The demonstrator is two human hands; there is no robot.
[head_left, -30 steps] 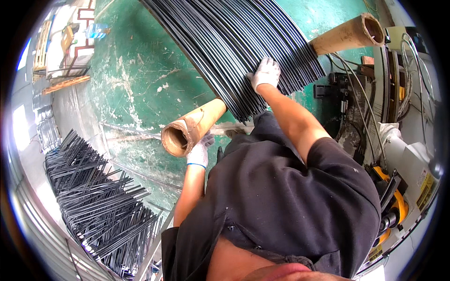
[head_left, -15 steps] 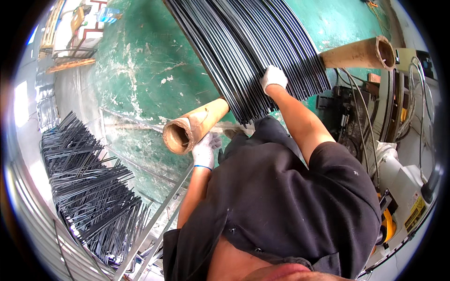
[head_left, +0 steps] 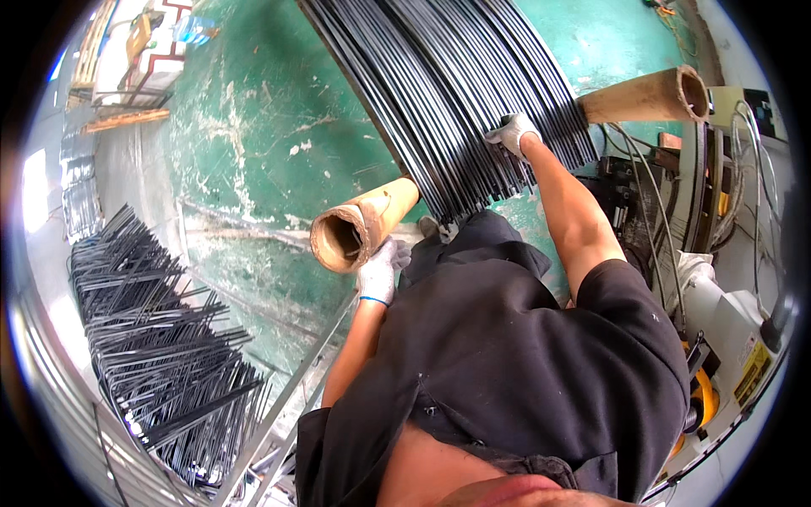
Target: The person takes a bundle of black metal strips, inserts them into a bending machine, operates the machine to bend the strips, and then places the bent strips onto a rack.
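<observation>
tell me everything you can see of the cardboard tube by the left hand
The tube is a tan, thick-walled cylinder that looks like cardboard, its outer layer torn. Its open mouth, ragged and darker brown, faces the picture's lower left; its far end appears to meet the black rods. The gloved left hand is beside its mouth, contact unclear.

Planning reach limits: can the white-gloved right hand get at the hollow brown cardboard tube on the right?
Likely yes: the right hand is at the long, thin black rods, and only more of these lie between it and that tube; no raised obstacle shows along the way.
</observation>
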